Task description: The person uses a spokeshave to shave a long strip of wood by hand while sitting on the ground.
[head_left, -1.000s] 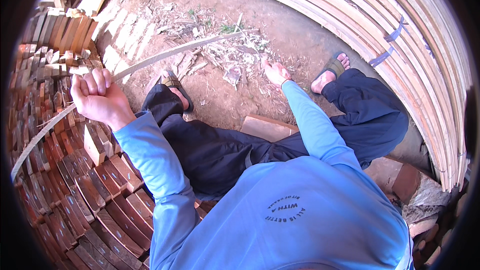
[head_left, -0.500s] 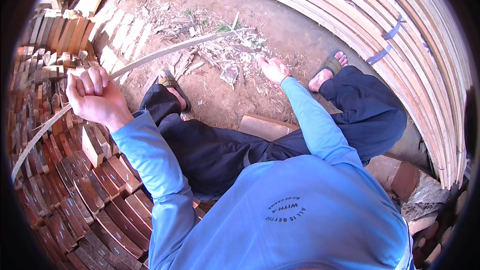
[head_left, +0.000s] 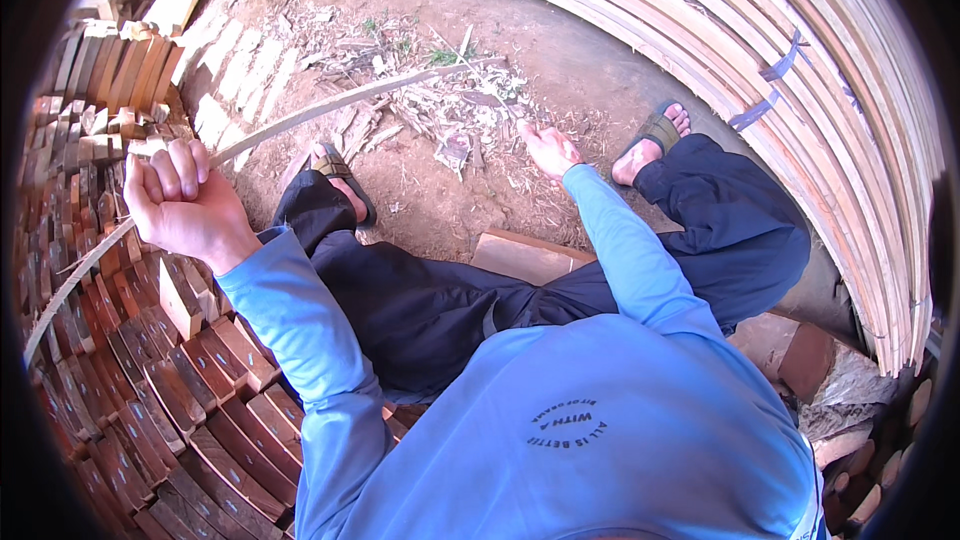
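My left hand (head_left: 190,195) is closed round a long, thin wooden strip (head_left: 310,120). The strip runs from the lower left, through the fist, to a far end above the wood shavings. My right hand (head_left: 552,152) is out ahead, palm partly up, with curled fingers, a short way from the strip's far end. A thin pale sliver (head_left: 470,65) crosses near that end and runs toward the right fingertips. What those fingers pinch is too small to make out.
Stacked wooden blocks (head_left: 190,390) fill the left side. Long boards (head_left: 720,30), with blue ties, curve along the right. Shavings (head_left: 465,120) lie on the dirt floor between my sandalled feet. A flat wooden board (head_left: 525,258) lies just ahead of my legs.
A thin sliver now shows more plainly by the strip's far end. My left hand has shifted slightly left with the strip; my right hand has barely moved.
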